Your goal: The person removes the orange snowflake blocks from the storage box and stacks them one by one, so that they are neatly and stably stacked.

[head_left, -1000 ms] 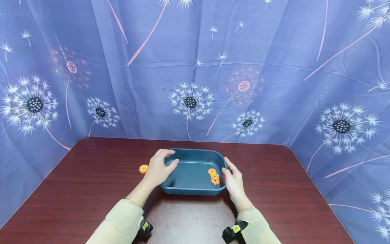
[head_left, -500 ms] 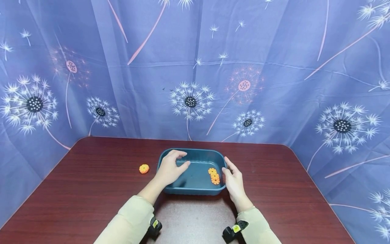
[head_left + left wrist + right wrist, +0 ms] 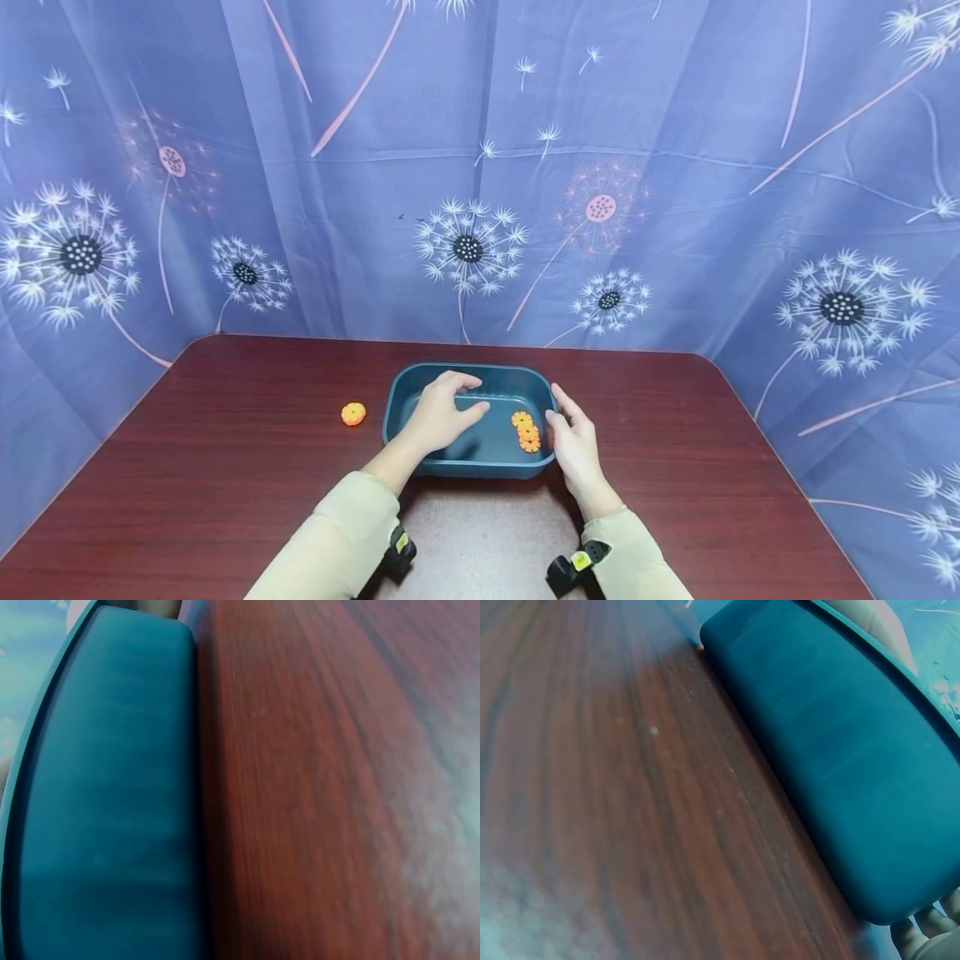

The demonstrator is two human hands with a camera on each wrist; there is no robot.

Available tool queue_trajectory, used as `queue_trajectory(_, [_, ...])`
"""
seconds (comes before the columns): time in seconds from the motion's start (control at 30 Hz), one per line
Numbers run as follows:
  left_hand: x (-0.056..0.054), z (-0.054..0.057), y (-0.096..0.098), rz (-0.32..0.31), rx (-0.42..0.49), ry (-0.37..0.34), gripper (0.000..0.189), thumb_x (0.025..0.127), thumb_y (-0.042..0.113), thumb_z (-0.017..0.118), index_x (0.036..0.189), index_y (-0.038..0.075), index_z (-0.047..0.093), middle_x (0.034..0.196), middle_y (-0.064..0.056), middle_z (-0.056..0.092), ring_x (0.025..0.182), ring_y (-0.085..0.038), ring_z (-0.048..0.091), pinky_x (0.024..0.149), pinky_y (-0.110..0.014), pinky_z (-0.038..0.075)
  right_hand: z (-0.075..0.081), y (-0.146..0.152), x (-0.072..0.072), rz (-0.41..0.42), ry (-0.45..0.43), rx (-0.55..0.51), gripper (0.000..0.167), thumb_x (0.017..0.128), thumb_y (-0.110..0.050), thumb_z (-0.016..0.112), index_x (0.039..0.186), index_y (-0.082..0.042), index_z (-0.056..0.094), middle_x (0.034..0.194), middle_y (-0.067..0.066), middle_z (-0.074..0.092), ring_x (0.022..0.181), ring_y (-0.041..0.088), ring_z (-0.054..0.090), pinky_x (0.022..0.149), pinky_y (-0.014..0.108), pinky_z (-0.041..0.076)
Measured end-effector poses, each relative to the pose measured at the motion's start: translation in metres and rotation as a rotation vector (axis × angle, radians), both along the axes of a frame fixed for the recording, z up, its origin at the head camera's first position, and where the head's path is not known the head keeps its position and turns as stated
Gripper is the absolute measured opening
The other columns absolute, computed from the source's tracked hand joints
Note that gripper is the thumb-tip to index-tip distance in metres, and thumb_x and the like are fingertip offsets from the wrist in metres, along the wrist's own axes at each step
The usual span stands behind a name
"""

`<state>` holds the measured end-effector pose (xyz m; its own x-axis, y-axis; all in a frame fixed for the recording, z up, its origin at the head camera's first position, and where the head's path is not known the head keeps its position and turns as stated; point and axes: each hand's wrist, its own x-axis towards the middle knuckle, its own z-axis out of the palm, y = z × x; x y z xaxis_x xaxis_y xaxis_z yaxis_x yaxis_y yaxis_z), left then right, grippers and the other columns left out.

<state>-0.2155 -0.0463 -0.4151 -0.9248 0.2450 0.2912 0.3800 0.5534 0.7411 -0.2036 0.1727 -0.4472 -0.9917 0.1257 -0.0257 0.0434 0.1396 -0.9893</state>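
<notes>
A dark teal rectangular plastic tray (image 3: pixel 480 469) sits on the table. Inside it, near the right end, several orange flower-shaped pieces (image 3: pixel 528 432) lie in an overlapping row. My left hand (image 3: pixel 435 419) is over the left part of the tray, thumb and fingers apart with nothing between them. At the tray's right side, my right hand (image 3: pixel 576 450) holds the rim, thumb at the inner edge and fingers outside. Fingertips (image 3: pixel 930 922) show around the tray's corner in the right wrist view. The left wrist view shows the tray's outer wall (image 3: pixel 112 795).
On the reddish-brown wooden table (image 3: pixel 247 450), left of the tray, lies another orange-yellow flower-shaped piece (image 3: pixel 353 413), possibly stacked. A blue curtain (image 3: pixel 360 250) with dandelion prints hangs behind the table and along both sides.
My left hand has moved right, from the tray's left edge to over its inside, uncovering the piece on the table. The right hand has stayed at the rim.
</notes>
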Motion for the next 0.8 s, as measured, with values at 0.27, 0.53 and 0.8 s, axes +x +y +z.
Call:
queue_trajectory(0.27, [-0.004, -0.002, 0.013, -0.051, -0.019, -0.063, 0.043, 0.086, 0.029, 0.069, 0.122, 0.007, 0.061, 0.124, -0.008, 0.058, 0.109, -0.026, 0.059, 0.090, -0.041, 0.050, 0.000, 0.000, 0.000, -0.003, 0.004, -0.002, 0.050, 0.096, -0.010, 0.046, 0.145, -0.017, 0.039, 0.152, 0.006, 0.034, 0.131, 0.019, 0.035, 0.099, 0.035, 0.038])
queue_trajectory(0.53, [-0.011, 0.001, 0.022, -0.077, -0.034, -0.101, 0.044, 0.087, 0.030, 0.068, 0.123, 0.007, 0.060, 0.123, -0.009, 0.058, 0.111, -0.030, 0.056, 0.090, -0.043, 0.050, 0.000, -0.001, -0.001, -0.007, 0.003, 0.003, 0.049, 0.096, -0.010, 0.046, 0.145, -0.016, 0.039, 0.151, 0.007, 0.036, 0.132, 0.018, 0.036, 0.100, 0.035, 0.037])
queue_trajectory(0.8, [-0.016, 0.001, 0.033, -0.080, -0.057, -0.114, 0.043, 0.086, 0.029, 0.068, 0.123, 0.008, 0.061, 0.119, -0.008, 0.059, 0.110, -0.028, 0.056, 0.090, -0.042, 0.050, 0.000, -0.001, 0.000, -0.014, 0.004, 0.002, 0.050, 0.096, -0.010, 0.047, 0.145, -0.015, 0.039, 0.149, 0.007, 0.038, 0.127, 0.018, 0.039, 0.094, 0.029, 0.039])
